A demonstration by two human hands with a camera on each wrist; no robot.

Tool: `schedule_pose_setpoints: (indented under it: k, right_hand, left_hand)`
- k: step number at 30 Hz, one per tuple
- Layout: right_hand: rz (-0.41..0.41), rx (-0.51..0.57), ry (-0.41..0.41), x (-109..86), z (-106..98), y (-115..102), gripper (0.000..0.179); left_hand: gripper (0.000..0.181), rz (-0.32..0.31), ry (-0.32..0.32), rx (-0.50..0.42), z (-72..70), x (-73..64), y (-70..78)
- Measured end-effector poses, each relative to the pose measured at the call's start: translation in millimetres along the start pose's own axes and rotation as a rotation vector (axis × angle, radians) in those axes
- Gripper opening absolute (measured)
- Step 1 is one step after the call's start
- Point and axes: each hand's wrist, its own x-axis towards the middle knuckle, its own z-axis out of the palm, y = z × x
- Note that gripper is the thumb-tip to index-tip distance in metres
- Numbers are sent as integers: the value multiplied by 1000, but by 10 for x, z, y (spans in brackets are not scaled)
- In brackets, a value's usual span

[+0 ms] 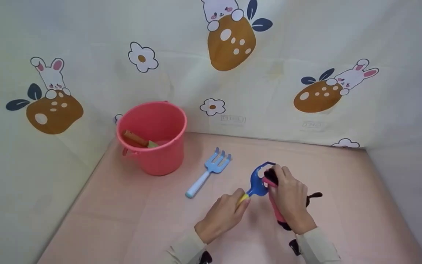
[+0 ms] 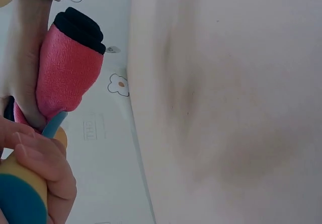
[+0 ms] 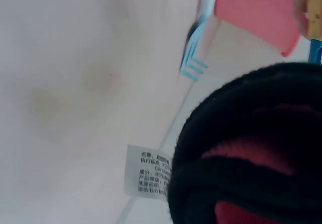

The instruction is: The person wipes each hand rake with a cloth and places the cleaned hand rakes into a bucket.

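My left hand grips the yellow handle of a blue toy shovel with openings in its head. In the left wrist view the handle's teal end sticks out of the fist. My right hand holds a bunched red towel with black edging against the shovel's head, partly covering it. The towel's folded black edge fills much of the right wrist view, and a white label hangs from it. Both hands work close together above the table.
A light blue toy hand fork lies on the pink table, left of the hands. Behind it to the left stands a red bucket with an orange-handled tool inside. Cloth walls printed with rabbits enclose the table.
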Motion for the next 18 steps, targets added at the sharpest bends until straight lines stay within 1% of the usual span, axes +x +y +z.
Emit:
schedule_pose_setpoints:
  k: [5,8,10,12,14,16,18]
  right_hand:
    - [-59,-47,17,-44,95,59,38]
    - [-81,-34,48,-96,128,117,38]
    - [-78,-3,93,-119,121,160,39]
    - [-50,49,137,-122,86,205,38]
    - [2,100,166,-111,29,245,38]
    - [69,172,160,-99,-33,267,35]
    - [130,244,119,-103,-82,265,33]
  left_hand:
    - [28,-54,-37,-3,7,1,41]
    - [27,-79,-55,9,5,5,57]
    - [26,-97,-66,9,-5,11,57]
    - [25,-118,-75,3,-26,15,47]
    - [25,-139,-81,-3,-54,14,25]
    - [24,-150,-78,-3,-86,14,-3]
    - [24,-152,-72,-6,-113,10,-29]
